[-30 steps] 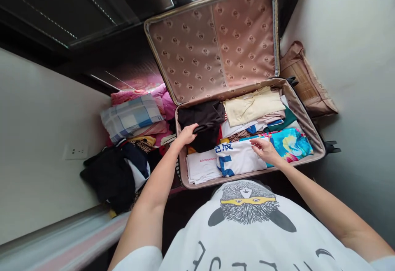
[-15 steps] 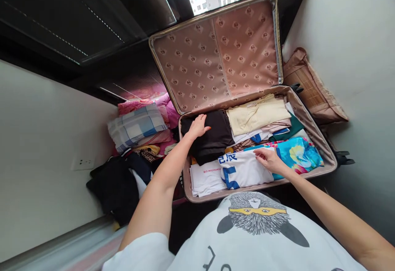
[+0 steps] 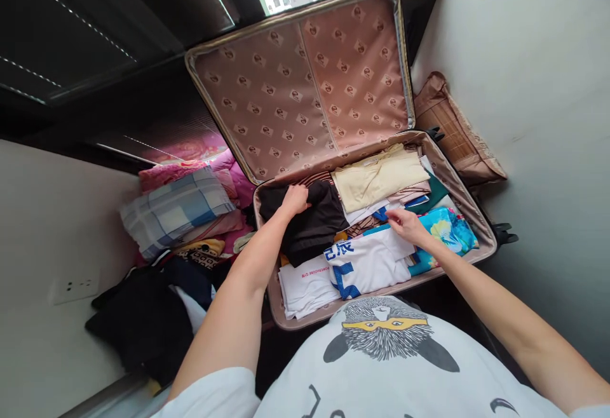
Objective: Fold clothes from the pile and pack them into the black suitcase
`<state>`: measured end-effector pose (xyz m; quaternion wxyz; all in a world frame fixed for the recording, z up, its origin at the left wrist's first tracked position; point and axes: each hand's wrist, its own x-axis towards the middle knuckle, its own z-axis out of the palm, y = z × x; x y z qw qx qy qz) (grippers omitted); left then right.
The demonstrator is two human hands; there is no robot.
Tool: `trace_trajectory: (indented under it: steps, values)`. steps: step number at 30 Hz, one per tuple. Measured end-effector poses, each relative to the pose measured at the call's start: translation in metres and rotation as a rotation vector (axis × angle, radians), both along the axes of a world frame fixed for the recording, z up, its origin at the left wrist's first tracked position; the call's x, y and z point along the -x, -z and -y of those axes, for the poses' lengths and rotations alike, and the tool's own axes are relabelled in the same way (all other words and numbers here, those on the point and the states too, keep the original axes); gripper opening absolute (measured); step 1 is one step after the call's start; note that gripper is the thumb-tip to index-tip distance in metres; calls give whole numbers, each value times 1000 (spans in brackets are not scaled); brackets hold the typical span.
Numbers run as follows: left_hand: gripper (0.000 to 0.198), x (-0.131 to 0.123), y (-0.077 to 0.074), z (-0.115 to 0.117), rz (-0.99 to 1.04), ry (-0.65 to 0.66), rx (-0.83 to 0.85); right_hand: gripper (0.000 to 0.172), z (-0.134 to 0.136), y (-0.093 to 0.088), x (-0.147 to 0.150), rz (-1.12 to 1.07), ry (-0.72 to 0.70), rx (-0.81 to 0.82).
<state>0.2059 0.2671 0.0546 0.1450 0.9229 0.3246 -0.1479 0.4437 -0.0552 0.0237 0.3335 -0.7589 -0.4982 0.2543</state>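
An open suitcase with pink-brown lining holds folded clothes. My left hand is closed on the top of a black folded garment in the left half, and the cloth is bunched around the fingers. My right hand is pinched at the upper right edge of a white T-shirt with blue print, whose cloth is drawn up beneath the fingers. Next to it lie a white folded shirt with red lettering and a blue floral garment. Behind my right hand sits a cream folded garment.
The suitcase lid leans up against the window side. Left of the case are a checked blue-white bundle, pink bedding and a heap of dark clothes. A brown woven mat rests by the right wall.
My left hand has gone from lying spread on the black garment to gripping it, and the cloth has shifted, baring striped fabric behind. My right hand has moved up, lifting the white T-shirt's edge.
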Motion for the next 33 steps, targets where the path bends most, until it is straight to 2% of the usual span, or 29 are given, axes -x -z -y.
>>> trace_trajectory:
  steps: [3, 6, 9, 11, 14, 17, 20, 22, 24, 27, 29, 33]
  values:
    - [24, 23, -9, 26, -31, 38, -9, 30, -25, -7, -22, 74, 49, -30]
    - [22, 58, -29, 52, 16, 98, -41, 36, -46, -16, -30, 62, 63, -45]
    - [13, 100, -65, 70, 161, 144, -14, 39, -57, -24, -21, 20, 33, -42]
    - [13, 129, -95, 80, 305, 110, 34, 40, -60, -27, -10, -8, -2, -23]
    - [21, 174, -141, 95, 495, -123, 69, 41, -61, -31, 3, -47, -66, 15]
    - [28, 213, -177, 107, 650, -546, 28, 38, -60, -33, 4, -67, -97, 23]
    - [28, 236, -197, 119, 853, -998, -11, 34, -53, -29, -4, -67, -94, 25]
    - [41, 239, -202, 130, 970, -1208, 72, 34, -45, -23, -10, -62, -84, 38]
    - [55, 238, -201, 139, 1049, -1317, 219, 37, -37, -13, -15, -64, -61, 56]
    - [72, 240, -186, 144, 1109, -1315, 411, 40, -34, 2, -18, -71, -47, 98]
    - [77, 249, -174, 145, 1144, -1299, 505, 41, -35, 6, -15, -90, -48, 132]
    - [75, 289, -161, 147, 1206, -1312, 527, 32, -41, -4, 6, -144, -42, 181]
